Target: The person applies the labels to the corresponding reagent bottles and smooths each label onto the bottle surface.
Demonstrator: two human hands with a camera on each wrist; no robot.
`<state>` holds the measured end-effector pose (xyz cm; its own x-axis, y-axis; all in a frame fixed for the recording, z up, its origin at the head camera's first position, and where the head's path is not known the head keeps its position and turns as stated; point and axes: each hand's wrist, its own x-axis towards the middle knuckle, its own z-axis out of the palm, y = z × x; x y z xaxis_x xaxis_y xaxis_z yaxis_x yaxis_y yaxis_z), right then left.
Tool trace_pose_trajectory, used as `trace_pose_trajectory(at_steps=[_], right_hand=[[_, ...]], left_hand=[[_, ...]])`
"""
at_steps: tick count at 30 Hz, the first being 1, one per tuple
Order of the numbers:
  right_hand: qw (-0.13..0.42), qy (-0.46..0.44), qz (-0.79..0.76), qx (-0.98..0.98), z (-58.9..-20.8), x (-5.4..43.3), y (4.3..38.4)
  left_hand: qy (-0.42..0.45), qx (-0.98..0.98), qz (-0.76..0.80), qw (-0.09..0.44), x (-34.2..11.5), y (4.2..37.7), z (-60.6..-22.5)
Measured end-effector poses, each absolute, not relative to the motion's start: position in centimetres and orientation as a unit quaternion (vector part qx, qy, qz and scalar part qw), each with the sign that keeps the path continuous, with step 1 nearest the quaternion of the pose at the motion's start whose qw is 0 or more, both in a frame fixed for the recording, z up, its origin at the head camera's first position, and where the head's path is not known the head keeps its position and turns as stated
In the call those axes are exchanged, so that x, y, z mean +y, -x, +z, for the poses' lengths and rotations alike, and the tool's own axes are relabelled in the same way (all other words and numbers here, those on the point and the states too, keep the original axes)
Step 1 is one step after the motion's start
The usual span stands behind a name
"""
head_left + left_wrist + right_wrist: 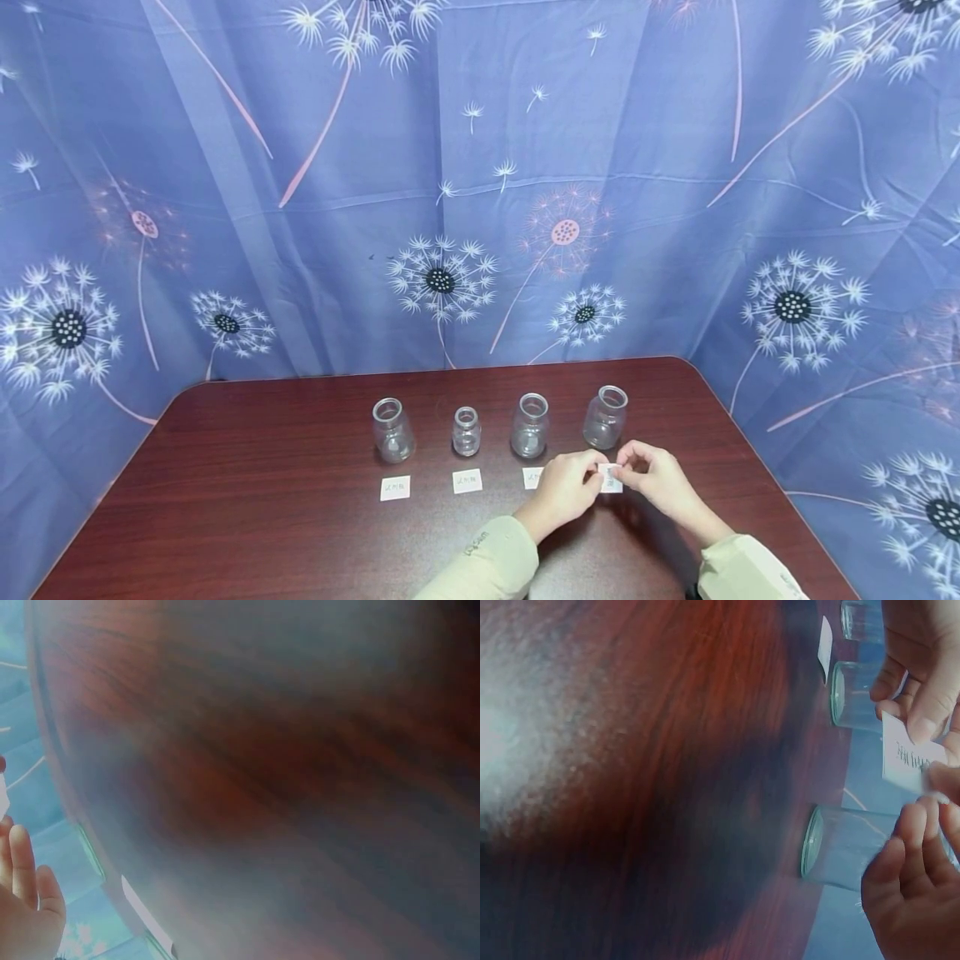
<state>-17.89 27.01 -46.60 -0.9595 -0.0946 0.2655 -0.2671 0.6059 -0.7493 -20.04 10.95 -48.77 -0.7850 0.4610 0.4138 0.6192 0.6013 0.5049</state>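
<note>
A small white card (611,481) with handwriting is held between both hands over the right half of the table. My left hand (567,485) pinches its left side; in the right wrist view the thumb lies flat on the card (902,766). On the opposite side, my right hand (658,483) grips the edge between thumb and fingers. Just behind the hands stands an uncapped clear glass jar (604,418). Another white card (532,477) lies partly hidden by my left hand. The left wrist view catches only part of the left hand (30,900) at its edge.
More open glass jars stand in a row to the left: a large one (530,427), a smaller one (466,433) and a large one (393,432). Handwritten cards (467,481) (395,488) lie before them. A blue patterned curtain (337,275) hangs behind the dark red table (262,517).
</note>
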Motion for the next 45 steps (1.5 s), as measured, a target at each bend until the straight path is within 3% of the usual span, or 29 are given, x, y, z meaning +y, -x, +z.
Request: trace_pose_trajectory(at_steps=[7,19,30,45], right_hand=[[0.209,-0.078,0.346,-0.911,-47.1,26.7,17.9],[0.265,-0.085,0.307,-0.910,-47.6,26.5,17.9],[0.273,-0.120,0.324,-0.898,-47.5,26.7,17.7],[0.250,-0.115,0.338,-0.900,-47.7,26.8,17.4]], left_hand=[[0.300,-0.881,-0.347,0.114,11.3,20.0,-48.8],[0.277,-0.865,-0.407,0.098,11.7,20.0,-49.0],[0.292,-0.848,-0.442,0.030,11.3,20.3,-48.6],[0.302,-0.846,-0.439,0.027,11.2,20.3,-48.7]])
